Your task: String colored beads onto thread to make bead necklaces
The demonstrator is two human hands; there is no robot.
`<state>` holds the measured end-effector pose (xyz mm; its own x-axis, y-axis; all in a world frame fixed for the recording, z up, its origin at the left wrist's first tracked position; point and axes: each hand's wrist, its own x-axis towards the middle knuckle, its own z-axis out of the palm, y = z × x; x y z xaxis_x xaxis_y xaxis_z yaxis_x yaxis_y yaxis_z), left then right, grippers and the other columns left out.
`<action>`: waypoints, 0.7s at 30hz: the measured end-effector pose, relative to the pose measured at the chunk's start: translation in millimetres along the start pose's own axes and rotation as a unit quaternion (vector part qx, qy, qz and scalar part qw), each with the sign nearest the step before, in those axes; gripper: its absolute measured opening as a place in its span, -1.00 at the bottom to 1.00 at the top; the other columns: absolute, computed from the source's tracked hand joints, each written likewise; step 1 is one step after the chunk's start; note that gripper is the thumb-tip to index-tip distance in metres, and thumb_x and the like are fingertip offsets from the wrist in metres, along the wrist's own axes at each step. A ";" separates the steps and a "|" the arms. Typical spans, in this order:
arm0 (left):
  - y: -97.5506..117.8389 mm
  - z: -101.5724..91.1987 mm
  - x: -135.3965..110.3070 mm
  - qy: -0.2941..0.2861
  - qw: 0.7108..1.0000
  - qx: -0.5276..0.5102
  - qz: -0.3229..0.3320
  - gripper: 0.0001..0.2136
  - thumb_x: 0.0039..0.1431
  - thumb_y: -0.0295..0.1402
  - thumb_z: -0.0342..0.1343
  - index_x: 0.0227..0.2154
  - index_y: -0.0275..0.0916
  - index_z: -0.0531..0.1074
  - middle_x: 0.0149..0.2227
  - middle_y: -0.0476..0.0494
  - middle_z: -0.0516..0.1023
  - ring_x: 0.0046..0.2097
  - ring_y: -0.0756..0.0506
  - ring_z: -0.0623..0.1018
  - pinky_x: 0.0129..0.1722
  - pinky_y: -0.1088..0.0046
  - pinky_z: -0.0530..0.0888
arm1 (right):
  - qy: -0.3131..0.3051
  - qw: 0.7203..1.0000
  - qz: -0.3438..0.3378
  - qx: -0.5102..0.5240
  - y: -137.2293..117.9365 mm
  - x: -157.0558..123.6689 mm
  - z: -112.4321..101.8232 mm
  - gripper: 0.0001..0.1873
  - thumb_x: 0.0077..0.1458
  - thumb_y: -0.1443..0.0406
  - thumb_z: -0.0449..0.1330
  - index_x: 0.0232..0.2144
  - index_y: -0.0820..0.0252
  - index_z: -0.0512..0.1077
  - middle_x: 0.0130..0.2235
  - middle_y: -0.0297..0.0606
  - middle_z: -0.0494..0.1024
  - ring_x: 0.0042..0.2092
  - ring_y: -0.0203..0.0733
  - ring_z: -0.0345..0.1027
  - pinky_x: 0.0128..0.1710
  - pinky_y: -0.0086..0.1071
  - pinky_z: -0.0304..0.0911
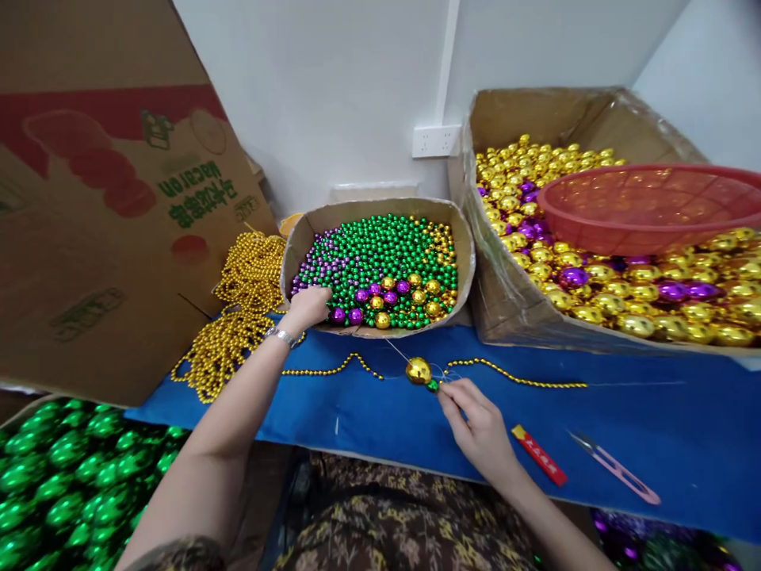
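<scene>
My right hand [479, 424] is closed in a pinch over the blue cloth. Its fingertips are at a small green bead [433, 386], strung against a large shiny gold bead [418, 370]. A thin thread runs from the gold bead up towards the box rim. At the near left edge of the low cardboard box [467, 274], my left hand [310, 308] reaches in with bent fingers; what they hold, if anything, is hidden. Small green beads [380, 246], purple beads [324, 258] and gold beads fill that box, with larger purple and gold ones on top. Gold bead strands [514, 375] lie behind my right hand.
A big carton [491, 317] of gold and purple beads holds a red basket [648, 238] at right. Red-wrapped packet [539, 455] and pink-handled thread snips [621, 468] lie on the cloth. Gold bead strands [231, 349] pile beside a tall carton [119, 317]. Large green beads [68, 448] stand lower left.
</scene>
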<state>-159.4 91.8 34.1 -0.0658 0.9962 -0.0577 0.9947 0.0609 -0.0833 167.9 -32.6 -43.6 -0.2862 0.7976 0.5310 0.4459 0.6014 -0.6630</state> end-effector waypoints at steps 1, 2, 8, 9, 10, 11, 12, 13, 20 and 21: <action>1.9 -1.5 -4.4 0.027 0.999 -0.038 -0.004 -0.71 0.08 -0.51 0.00 -0.18 -0.31 0.54 -0.12 -0.36 0.57 -0.04 -0.29 0.55 -0.05 0.21 0.45 | 0.002 1.000 -0.001 -0.001 0.1 0.3 0.0 -0.84 0.26 0.34 0.07 -0.22 0.18 0.46 -0.30 -0.23 0.50 -0.29 -0.25 0.43 -0.27 -0.43 0.35; 4.8 -2.4 -10.6 0.055 0.992 -0.113 -0.007 -0.72 0.11 -0.48 0.00 -0.16 -0.31 0.53 -0.13 -0.33 0.57 -0.06 -0.25 0.55 -0.06 0.24 0.47 | 0.001 1.000 -0.004 -0.001 0.0 0.6 0.5 -0.85 0.26 0.34 0.07 -0.22 0.17 0.45 -0.30 -0.23 0.50 -0.29 -0.26 0.43 -0.27 -0.43 0.35; 45.8 5.9 -67.2 0.011 0.621 -0.784 0.004 -0.74 0.05 -0.33 0.24 -0.19 -0.30 0.53 -0.21 -0.21 0.61 -0.25 -0.06 0.60 -0.20 0.42 0.55 | -0.007 0.999 -0.032 -0.006 -5.0 3.6 6.7 -0.85 0.25 0.37 0.08 -0.20 0.18 0.45 -0.30 -0.24 0.49 -0.29 -0.27 0.42 -0.26 -0.44 0.32; 53.4 8.3 -74.9 -0.010 0.568 -0.823 -0.004 -0.75 0.02 -0.36 0.27 -0.21 -0.31 0.54 -0.19 -0.21 0.61 -0.26 -0.04 0.60 -0.22 0.46 0.56 | -0.008 0.999 -0.032 -0.010 -5.8 3.9 7.1 -0.85 0.25 0.37 0.08 -0.20 0.19 0.45 -0.30 -0.24 0.49 -0.29 -0.27 0.41 -0.26 -0.43 0.32; 59.9 10.7 -81.1 -0.025 0.529 -0.848 -0.015 -0.75 -0.01 -0.39 0.29 -0.22 -0.33 0.54 -0.19 -0.22 0.62 -0.27 -0.02 0.61 -0.24 0.51 0.56 | -0.009 0.999 -0.030 -0.015 -6.5 3.9 7.1 -0.85 0.26 0.37 0.08 -0.20 0.19 0.45 -0.31 -0.25 0.48 -0.30 -0.27 0.41 -0.26 -0.43 0.32; 65.3 12.9 -85.8 -0.035 0.500 -0.865 -0.026 -0.75 -0.01 -0.41 0.30 -0.22 -0.34 0.54 -0.21 -0.22 0.62 -0.29 -0.01 0.61 -0.27 0.54 0.56 | -0.011 0.999 -0.028 -0.021 -6.9 3.6 6.8 -0.85 0.26 0.37 0.07 -0.20 0.19 0.45 -0.32 -0.25 0.48 -0.31 -0.27 0.40 -0.27 -0.42 0.31; 69.4 15.0 -89.0 -0.043 0.478 -0.877 -0.035 -0.75 -0.01 -0.42 0.30 -0.22 -0.35 0.54 -0.23 -0.22 0.63 -0.31 0.00 0.61 -0.29 0.56 0.56 | -0.014 0.999 -0.025 -0.028 -7.1 3.0 6.3 -0.85 0.26 0.37 0.07 -0.20 0.19 0.45 -0.33 -0.25 0.48 -0.31 -0.27 0.40 -0.28 -0.42 0.31; 72.4 17.0 -91.1 -0.050 0.460 -0.885 -0.041 -0.75 0.00 -0.42 0.30 -0.22 -0.35 0.54 -0.25 -0.22 0.63 -0.31 0.00 0.61 -0.30 0.58 0.56 | -0.016 0.999 -0.024 -0.033 -6.9 2.2 5.8 -0.85 0.26 0.37 0.07 -0.20 0.19 0.45 -0.33 -0.25 0.47 -0.32 -0.27 0.39 -0.28 -0.42 0.31; 83.4 25.6 -95.5 -0.072 0.390 -0.915 -0.069 -0.86 0.05 -0.43 0.28 -0.31 -0.33 0.49 -0.33 -0.12 0.61 -0.34 0.02 0.61 -0.35 0.59 0.57 | -0.026 0.998 -0.022 -0.050 -4.7 -2.4 4.0 -0.83 0.28 0.35 0.05 -0.19 0.20 0.45 -0.31 -0.23 0.48 -0.30 -0.26 0.40 -0.25 -0.40 0.32; 84.9 25.9 -96.3 -0.074 0.383 -0.918 -0.070 -0.88 0.08 -0.42 0.26 -0.32 -0.33 0.49 -0.34 -0.11 0.60 -0.35 0.03 0.61 -0.35 0.60 0.57 | -0.030 0.998 -0.022 -0.051 -5.0 -2.2 3.7 -0.82 0.28 0.35 0.05 -0.19 0.20 0.45 -0.31 -0.23 0.48 -0.30 -0.26 0.40 -0.25 -0.40 0.32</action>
<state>-70.6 -0.6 6.9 0.0023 0.9689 -0.2476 -0.6486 0.1899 0.7371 163.2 -37.3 -43.5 -0.3560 0.7738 0.5239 0.5149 0.6302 -0.5811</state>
